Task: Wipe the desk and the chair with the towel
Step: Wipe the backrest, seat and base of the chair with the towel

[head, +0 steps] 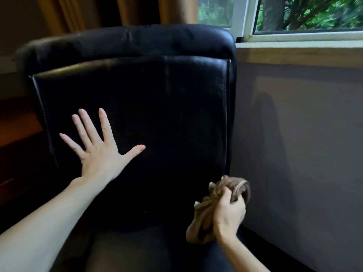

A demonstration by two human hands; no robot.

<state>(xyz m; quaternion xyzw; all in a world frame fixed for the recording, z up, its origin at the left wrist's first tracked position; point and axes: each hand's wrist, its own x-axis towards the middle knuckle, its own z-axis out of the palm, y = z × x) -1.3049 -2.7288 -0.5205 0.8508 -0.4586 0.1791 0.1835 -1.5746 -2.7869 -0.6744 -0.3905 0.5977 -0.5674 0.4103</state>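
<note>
- Head view: our right grip [227,214] is clenched round the bunched towel [204,218], low at the right edge of the chair [137,95] backrest, just above the seat.
- Our left grip [100,152] is released, with its fingers spread flat on the backrest's lower left.
- The backrest rises up and left of the towel, its long axis upright. The wall [304,134] crowds the right, so we judge the room is leftward.

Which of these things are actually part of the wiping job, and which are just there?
In the job: black chair; brown towel; right hand gripping it; left hand spread against the chair back.
Just there: window; curtain; wall.
</note>
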